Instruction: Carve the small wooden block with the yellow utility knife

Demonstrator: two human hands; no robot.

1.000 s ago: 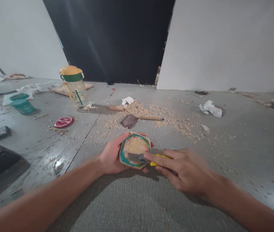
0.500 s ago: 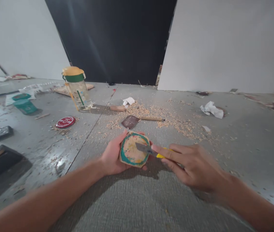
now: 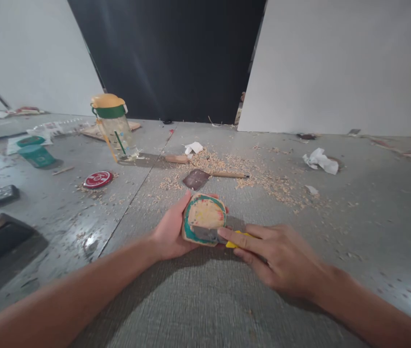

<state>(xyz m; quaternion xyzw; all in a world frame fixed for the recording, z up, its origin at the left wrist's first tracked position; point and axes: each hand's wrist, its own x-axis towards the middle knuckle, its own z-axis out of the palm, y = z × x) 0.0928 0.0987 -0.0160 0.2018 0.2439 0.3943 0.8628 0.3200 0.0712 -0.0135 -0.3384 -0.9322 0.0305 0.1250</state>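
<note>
My left hand [image 3: 171, 229] is wrapped round a flat wooden piece [image 3: 204, 215] with a green painted ring and a yellowish centre, held tilted above the grey floor. My right hand [image 3: 280, 258] grips a yellow-handled utility knife [image 3: 235, 240]. Its grey blade lies across the lower edge of the wooden piece, and my index finger is stretched along the handle.
Wood shavings [image 3: 259, 179] are scattered ahead, with a wooden-handled tool [image 3: 211, 176] and a short wooden handle [image 3: 176, 158]. A clear bottle with a yellow lid [image 3: 114, 126], a red disc [image 3: 97, 179], a green tub [image 3: 36, 154], a dark block [image 3: 3, 194] and crumpled paper [image 3: 319, 161] lie around.
The knife blade went from the lower edge up across the middle of the piece, then came back down to the lower edge. The wooden piece tilted slightly in my left hand.
</note>
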